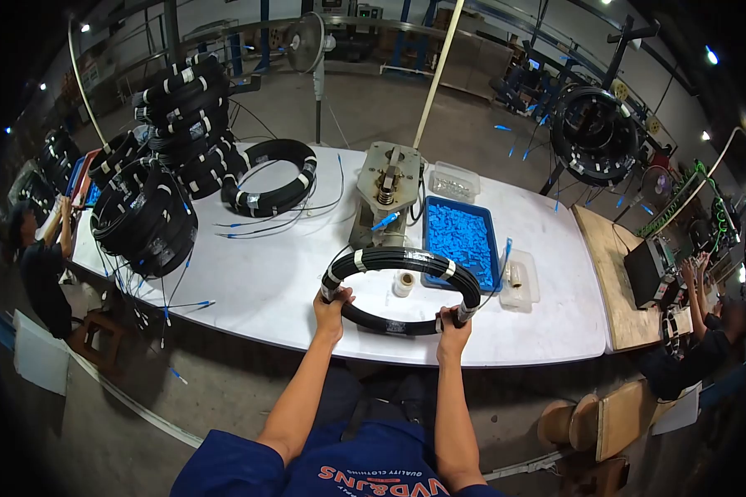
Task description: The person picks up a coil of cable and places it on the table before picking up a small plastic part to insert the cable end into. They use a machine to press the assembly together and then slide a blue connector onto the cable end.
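A coil of black cable point(394, 258), bound with white and clear tape, is held up over the front of the white table. My left hand point(331, 311) is closed around the coil's left side. On the opposite side, my right hand point(453, 325) grips it too. A cable end with a blue connector point(507, 247) sticks up at the right of the coil. Just behind the coil stands a metal bench press point(387, 186), with another blue connector point(385, 221) in front of it. Through the ring a small white roll point(403, 284) shows on the table.
Right of the press lie a blue tray point(495, 240) of small blue parts and clear plastic boxes point(532, 300). Stacked cable coils point(182, 124) and a single coil point(278, 203) occupy the table's left. Other people point(46, 273) work at both sides.
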Motion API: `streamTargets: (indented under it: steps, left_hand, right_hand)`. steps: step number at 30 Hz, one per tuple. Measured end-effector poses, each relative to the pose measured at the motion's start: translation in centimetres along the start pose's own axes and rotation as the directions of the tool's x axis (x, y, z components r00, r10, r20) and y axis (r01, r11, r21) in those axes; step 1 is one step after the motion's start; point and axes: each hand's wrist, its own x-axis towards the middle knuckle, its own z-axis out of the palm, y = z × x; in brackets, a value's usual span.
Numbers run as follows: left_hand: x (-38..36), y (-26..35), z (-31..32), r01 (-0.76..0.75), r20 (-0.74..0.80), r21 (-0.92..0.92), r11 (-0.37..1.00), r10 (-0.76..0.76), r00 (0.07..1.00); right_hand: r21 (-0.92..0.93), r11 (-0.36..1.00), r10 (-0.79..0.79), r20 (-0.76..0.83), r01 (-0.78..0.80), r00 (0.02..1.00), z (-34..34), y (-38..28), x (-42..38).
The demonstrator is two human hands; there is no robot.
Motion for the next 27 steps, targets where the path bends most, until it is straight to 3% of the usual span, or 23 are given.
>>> streamTargets:
  steps: [1,2,5,9,12,14,17,22,23,26,27]
  left_hand:
    - [0.0,0.2,0.3,-0.017,-0.031,0.004,1.000,0.017,0.999]
    - [0.0,0.4,0.3,-0.022,-0.060,-0.010,1.000,0.022,0.998]
    - [-0.9,2.5,0.5,-0.045,-0.075,0.000,0.999,0.044,0.996]
    - [-2.8,6.9,2.0,0.022,-0.099,-0.077,0.997,-0.030,0.995]
    - [-3.5,7.8,2.2,0.086,-0.057,-0.118,0.989,-0.093,0.994]
    - [-4.0,7.8,3.1,0.163,-0.156,-0.146,0.976,-0.186,0.970]
    - [-4.5,7.8,4.3,0.110,-0.266,-0.228,0.967,-0.171,0.949]
    - [-4.3,8.4,3.5,0.095,-0.172,-0.240,0.966,-0.139,0.975]
    - [-4.9,9.0,3.9,0.092,-0.061,-0.313,0.945,-0.116,0.991]
    - [-5.8,10.1,6.3,0.073,0.101,-0.297,0.952,-0.045,0.994]
    - [-5.9,10.2,7.2,0.020,0.149,-0.184,0.983,0.008,0.989]
  right_hand:
    - [-0.048,0.999,-0.016,-0.018,0.016,1.000,0.1,-0.3,0.0]
    - [0.042,0.999,-0.004,-0.037,0.006,0.999,0.5,-0.3,-0.2]
    - [0.073,0.997,-0.008,-0.008,0.008,1.000,1.2,-2.1,-1.0]
    - [-0.027,0.999,-0.020,0.065,0.022,0.998,3.0,-7.1,-1.8]
    - [-0.125,0.991,-0.028,0.211,0.056,0.977,4.1,-11.6,-2.3]
    - [-0.160,0.981,-0.068,0.240,0.108,0.968,5.2,-13.8,-2.8]
    - [-0.232,0.943,-0.160,0.311,0.238,0.937,5.2,-14.2,-2.6]
    - [-0.160,0.967,-0.127,0.370,0.198,0.920,3.0,-14.0,-2.9]
    - [-0.137,0.965,-0.162,0.362,0.225,0.918,2.4,-13.7,-3.1]
    - [0.127,0.955,-0.287,0.169,0.268,0.943,1.4,-12.6,-3.1]
    - [0.259,0.939,-0.262,0.118,0.226,0.958,1.1,-12.7,-3.1]
